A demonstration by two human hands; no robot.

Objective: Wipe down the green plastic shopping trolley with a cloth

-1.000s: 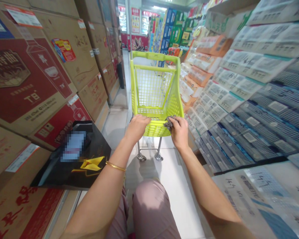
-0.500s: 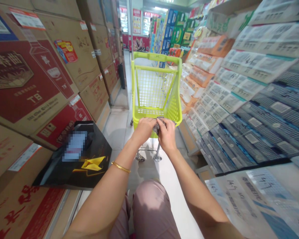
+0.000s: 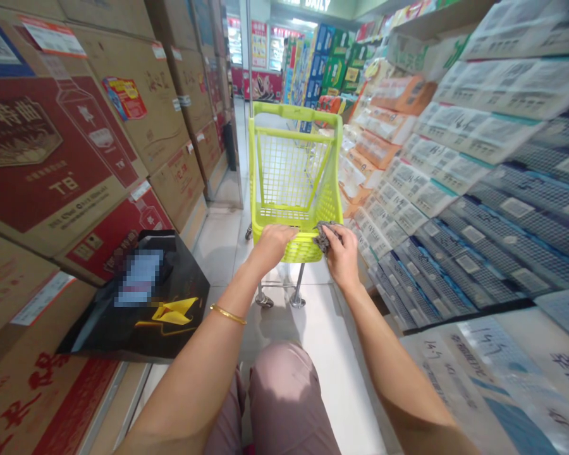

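Observation:
Ahead of my knees stands a lime-green shopping cart [image 3: 291, 167] with a plastic mesh basket on metal legs and casters. My left hand [image 3: 275, 245] grips the cart's near rim left of its middle, fingers curled over the edge. At the near right corner, my right hand [image 3: 342, 253] is closed on a crumpled grey cloth [image 3: 326, 237], which it presses against the rim. Part of the cloth is hidden beneath the fingers. No goods show inside the basket.
Stacked cardboard cartons [image 3: 38, 145] line the left side, with a black bag [image 3: 184, 278] beside them. Packs of tissues [image 3: 483, 142] and blue-grey packs [image 3: 474, 234] fill the right side. Pale tiled floor [image 3: 355, 373] runs between.
My right hand has moved right along the rim with the cloth, from the middle to the corner. My left hand stays on the rim, nearly unmoved.

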